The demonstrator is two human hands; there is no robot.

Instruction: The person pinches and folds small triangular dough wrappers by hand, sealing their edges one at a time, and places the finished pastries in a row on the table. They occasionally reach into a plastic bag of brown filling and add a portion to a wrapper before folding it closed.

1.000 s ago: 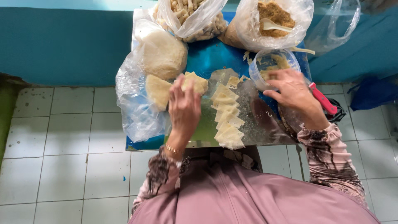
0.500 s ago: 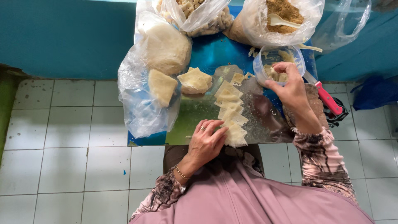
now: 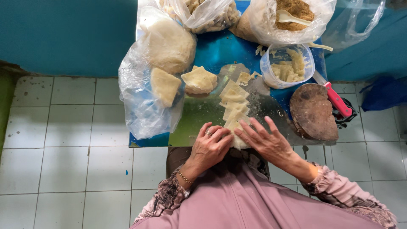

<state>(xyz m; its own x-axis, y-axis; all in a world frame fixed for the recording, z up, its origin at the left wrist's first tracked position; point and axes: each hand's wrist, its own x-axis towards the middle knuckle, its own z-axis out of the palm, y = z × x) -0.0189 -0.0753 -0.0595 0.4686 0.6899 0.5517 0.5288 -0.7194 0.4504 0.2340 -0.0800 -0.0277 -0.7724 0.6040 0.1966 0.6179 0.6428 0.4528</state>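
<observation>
A row of pale square dough wrappers (image 3: 232, 101) lies down the middle of a shiny metal sheet (image 3: 199, 118) on a small blue table (image 3: 218, 51). My left hand (image 3: 210, 146) and my right hand (image 3: 265, 142) meet at the nearest wrapper (image 3: 238, 142) at the table's front edge, fingertips pressing on it. A stack of wrappers (image 3: 199, 79) sits above the row. A clear tub of pale filling (image 3: 288, 65) stands at the right.
A plastic bag with dough lumps (image 3: 163, 68) covers the table's left. Two bags (image 3: 292, 17) stand at the back, one with a white spoon. A round wooden board (image 3: 313, 112) and a red-handled knife (image 3: 337, 99) lie at the right. Tiled floor surrounds the table.
My left hand left the wrapper stack and came down to the nearest wrapper. My right hand left the filling tub and joined it there.
</observation>
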